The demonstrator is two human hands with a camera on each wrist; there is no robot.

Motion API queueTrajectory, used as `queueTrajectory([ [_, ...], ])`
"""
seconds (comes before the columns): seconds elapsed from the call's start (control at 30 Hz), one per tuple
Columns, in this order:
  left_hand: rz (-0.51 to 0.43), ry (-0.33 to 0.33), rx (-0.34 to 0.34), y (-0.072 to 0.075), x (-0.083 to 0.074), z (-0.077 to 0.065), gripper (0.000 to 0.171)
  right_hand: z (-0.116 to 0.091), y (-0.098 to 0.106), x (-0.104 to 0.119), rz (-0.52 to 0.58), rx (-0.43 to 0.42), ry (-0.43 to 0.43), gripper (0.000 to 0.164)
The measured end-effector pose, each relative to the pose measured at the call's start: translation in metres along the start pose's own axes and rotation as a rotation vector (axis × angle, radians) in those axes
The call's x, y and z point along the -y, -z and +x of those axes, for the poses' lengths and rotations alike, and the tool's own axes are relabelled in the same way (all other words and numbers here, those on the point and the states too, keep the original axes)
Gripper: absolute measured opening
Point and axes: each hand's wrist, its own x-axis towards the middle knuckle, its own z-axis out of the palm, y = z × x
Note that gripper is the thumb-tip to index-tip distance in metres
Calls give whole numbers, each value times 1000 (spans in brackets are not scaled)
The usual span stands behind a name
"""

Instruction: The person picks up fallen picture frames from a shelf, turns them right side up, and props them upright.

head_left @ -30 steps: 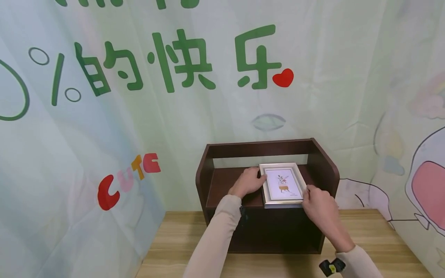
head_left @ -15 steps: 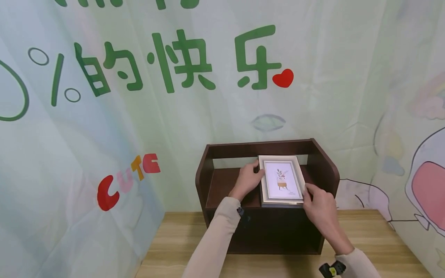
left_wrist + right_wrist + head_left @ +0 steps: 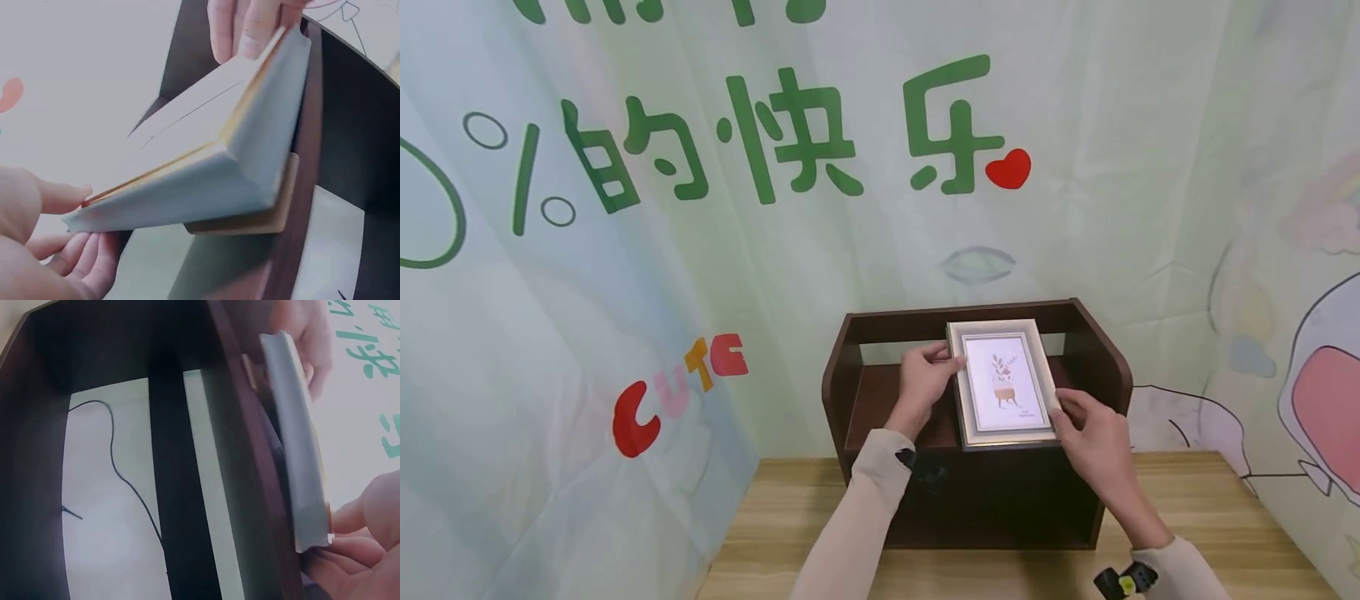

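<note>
A picture frame [image 3: 1003, 383] with a pale silver-gold border and a print of a potted plant leans back over the upper shelf of a dark brown desk rack [image 3: 880, 408]. My left hand [image 3: 921, 379] pinches its left edge, thumb on the front and fingers behind. On the opposite edge, lower down, my right hand [image 3: 1093, 433] holds it the same way. From the left wrist view, a brown flap [image 3: 250, 222] sticks out behind the frame near its bottom edge. The lower edge sits right at the rack's front lip.
The rack stands on a wood-grain table [image 3: 790, 517] against a printed fabric backdrop [image 3: 1112, 167] with green lettering. Tall side panels [image 3: 1101, 358] and a back rail [image 3: 895, 323] bound the upper shelf. Below it is a dark open compartment [image 3: 992, 500].
The frame's top edge has risen, so it has gone from lying nearly flat to tilted up. Both hands have kept hold of its sides, the left moving up slightly.
</note>
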Motion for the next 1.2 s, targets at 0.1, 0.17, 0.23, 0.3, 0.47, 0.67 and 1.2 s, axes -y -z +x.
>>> queueTrajectory([
  [0.1,-53,-6,10,4,-5,1,42,3,4,0,44,38,-54,36],
  [0.17,-64,-22,13,7,-9,1,43,6,6,1,73,78,-114,39],
  [0.23,-59,-46,14,9,-12,1,44,8,7,1,104,116,-172,42],
  [0.3,-41,-72,18,12,-16,0,45,10,7,1,127,141,-212,44],
  [0.47,6,-145,34,19,-24,0,44,15,5,1,147,131,-215,47],
  [0.67,-17,-230,64,28,-27,0,45,17,0,0,181,105,-193,52],
  [1.2,-42,-309,100,41,-29,-20,43,14,-6,-3,230,79,-154,52],
])
